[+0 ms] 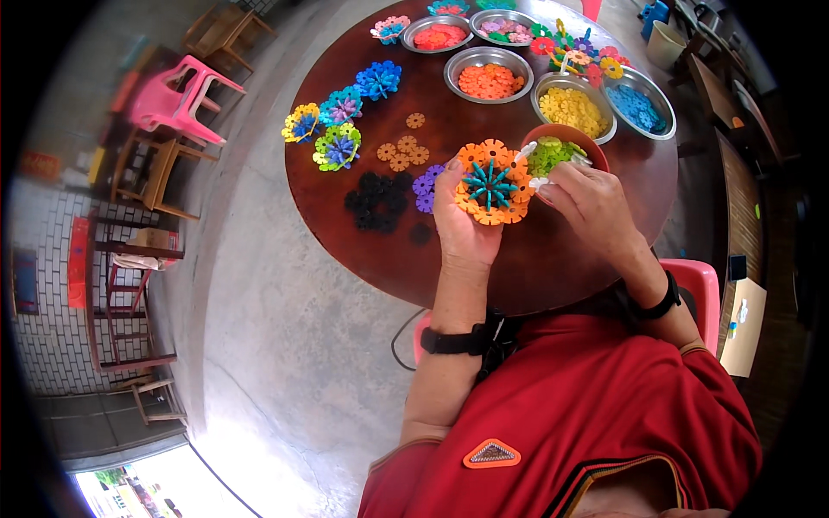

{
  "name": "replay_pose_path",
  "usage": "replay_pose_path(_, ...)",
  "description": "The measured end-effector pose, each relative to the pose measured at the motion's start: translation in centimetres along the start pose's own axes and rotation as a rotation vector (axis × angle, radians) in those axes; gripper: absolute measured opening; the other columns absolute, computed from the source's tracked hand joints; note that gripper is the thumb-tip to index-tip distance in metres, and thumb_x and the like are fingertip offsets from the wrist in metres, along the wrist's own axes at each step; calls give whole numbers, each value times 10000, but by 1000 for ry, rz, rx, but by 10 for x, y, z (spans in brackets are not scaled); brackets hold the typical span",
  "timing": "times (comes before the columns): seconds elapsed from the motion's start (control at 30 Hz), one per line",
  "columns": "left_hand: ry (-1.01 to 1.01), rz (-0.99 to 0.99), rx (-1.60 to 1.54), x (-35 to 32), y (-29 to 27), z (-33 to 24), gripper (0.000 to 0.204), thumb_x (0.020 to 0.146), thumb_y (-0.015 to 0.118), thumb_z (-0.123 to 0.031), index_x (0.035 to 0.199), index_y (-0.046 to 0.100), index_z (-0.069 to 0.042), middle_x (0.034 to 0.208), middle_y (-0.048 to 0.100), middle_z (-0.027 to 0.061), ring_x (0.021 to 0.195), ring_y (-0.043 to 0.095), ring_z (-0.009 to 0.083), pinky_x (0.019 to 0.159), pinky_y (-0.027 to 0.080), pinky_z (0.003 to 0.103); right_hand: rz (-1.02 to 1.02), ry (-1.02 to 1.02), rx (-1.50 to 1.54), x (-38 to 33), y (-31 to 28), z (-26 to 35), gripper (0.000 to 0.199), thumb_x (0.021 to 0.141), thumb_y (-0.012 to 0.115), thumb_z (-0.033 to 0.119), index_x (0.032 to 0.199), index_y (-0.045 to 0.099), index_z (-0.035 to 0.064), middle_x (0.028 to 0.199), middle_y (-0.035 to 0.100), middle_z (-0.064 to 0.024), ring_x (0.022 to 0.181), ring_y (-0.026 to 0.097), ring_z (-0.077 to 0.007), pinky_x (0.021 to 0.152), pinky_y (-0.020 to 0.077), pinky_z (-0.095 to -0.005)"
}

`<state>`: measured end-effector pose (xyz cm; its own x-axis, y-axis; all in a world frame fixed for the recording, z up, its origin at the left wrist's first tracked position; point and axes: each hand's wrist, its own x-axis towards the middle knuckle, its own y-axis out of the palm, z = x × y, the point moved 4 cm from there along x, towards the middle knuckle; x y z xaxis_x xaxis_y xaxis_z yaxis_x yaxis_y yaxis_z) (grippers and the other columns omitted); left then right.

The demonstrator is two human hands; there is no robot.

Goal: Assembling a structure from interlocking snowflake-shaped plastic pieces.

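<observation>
My left hand (464, 224) is closed around the side of a flower built from notched plastic discs (490, 185), orange on the outside with a teal spiked centre. At the flower's right side my right hand (598, 207) pinches a small white notched disc (538, 183) at the fingertips. Another white piece (524, 152) shows at the flower's upper right edge; whether it is joined on I cannot tell. Just beyond my right fingers is a reddish-brown bowl (561, 130) of light green discs (550, 159). My right hand partly hides this bowl.
Loose black (377, 203), purple (425, 188) and tan discs (403, 153) lie left of my hands on the round table (389, 259). Finished flowers (338, 147) stand at the left edge. Metal bowls of orange (490, 80), yellow (570, 112) and blue discs (635, 106) stand farther back.
</observation>
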<state>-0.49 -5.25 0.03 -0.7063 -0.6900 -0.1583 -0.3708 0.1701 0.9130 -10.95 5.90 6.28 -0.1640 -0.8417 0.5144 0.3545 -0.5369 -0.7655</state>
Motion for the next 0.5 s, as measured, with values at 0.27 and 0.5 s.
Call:
replay_pose_path(0.27,-18,-27,-3,1,0,1,379,915,410,-313,1104,545,-13,1071,616,134,994,594,282,886,469,444,-14,-9,4,0,0,-1,151,853,595,149,805,509,34,723,563,-136,697,578,-332,600,443,-409)
replay_pose_path(0.5,-31,-46,37,5,-13,-9,399,883,459,-377,1107,551,-60,1081,614,119,982,591,311,805,481,498,-112,103,161,6,-27,-16,125,842,601,103,811,531,5,704,529,-146,653,548,-328,578,431,-365)
